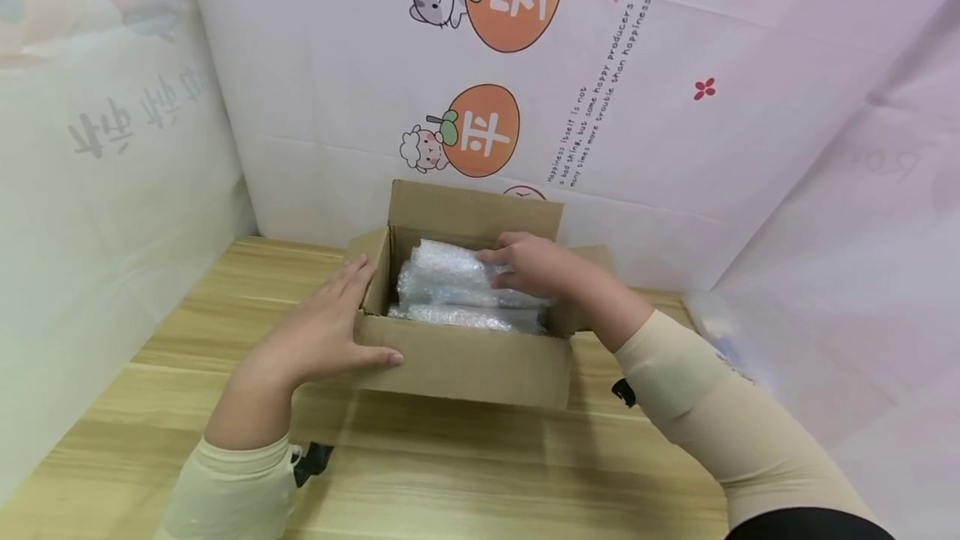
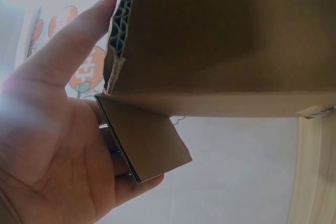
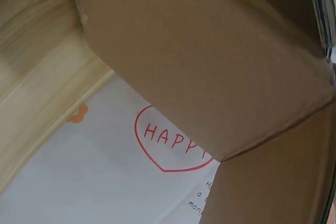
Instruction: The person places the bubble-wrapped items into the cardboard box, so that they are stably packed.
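Observation:
An opened cardboard box [image 1: 465, 365] stands on the table with its flaps spread. Packages in clear bubble wrap [image 1: 450, 273] fill its inside; what they contain cannot be made out. My left hand [image 1: 322, 336] rests against the box's left corner, thumb stretched over the front flap. In the left wrist view, the fingers of my left hand [image 2: 63, 129] pass behind a small side flap [image 2: 144, 142]. My right hand [image 1: 536, 265] reaches in over the right side, with thumb and forefinger apart at the bubble wrap. The right wrist view has box flaps [image 3: 199, 61] but no hand.
Wood-grain tabletop [image 1: 480, 473] lies under the box. Behind it rises a white printed sheet [image 1: 637, 107] with orange fruit drawings, close to the back flap. More pale sheeting [image 1: 112, 190] hangs at the left, and also at the right.

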The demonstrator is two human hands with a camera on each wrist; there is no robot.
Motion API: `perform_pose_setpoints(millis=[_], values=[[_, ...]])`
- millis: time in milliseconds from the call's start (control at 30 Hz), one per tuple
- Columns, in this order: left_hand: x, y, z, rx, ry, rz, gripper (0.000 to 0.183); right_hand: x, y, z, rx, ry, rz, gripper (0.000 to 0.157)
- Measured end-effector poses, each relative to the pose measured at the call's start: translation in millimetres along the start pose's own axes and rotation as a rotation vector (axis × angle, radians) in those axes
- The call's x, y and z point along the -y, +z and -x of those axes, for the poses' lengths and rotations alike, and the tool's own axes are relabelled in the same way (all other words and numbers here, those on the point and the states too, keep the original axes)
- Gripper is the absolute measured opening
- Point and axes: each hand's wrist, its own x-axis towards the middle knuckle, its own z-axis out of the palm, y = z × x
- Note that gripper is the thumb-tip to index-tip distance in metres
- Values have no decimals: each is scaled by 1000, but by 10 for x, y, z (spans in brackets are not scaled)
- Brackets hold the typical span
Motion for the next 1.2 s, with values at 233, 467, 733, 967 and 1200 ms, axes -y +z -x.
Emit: perform_pose_setpoints(millis=[233, 467, 733, 967, 1200], values=[[2, -1, 4, 6, -5, 9, 129, 47, 60, -42, 1, -7, 25, 54], [5, -6, 8, 7, -1, 8, 128, -40, 111, 18, -100, -35, 8, 53], [18, 7, 0, 3, 0, 5, 131, -95, 27, 128, -117, -21, -47, 58], [-4, -7, 2, 2, 1, 4, 130, -78, -97, 263, -116, 48, -103, 59], [-15, -15, 15, -2, 0, 10, 129, -126, -290, 487, -223, 191, -197, 66]])
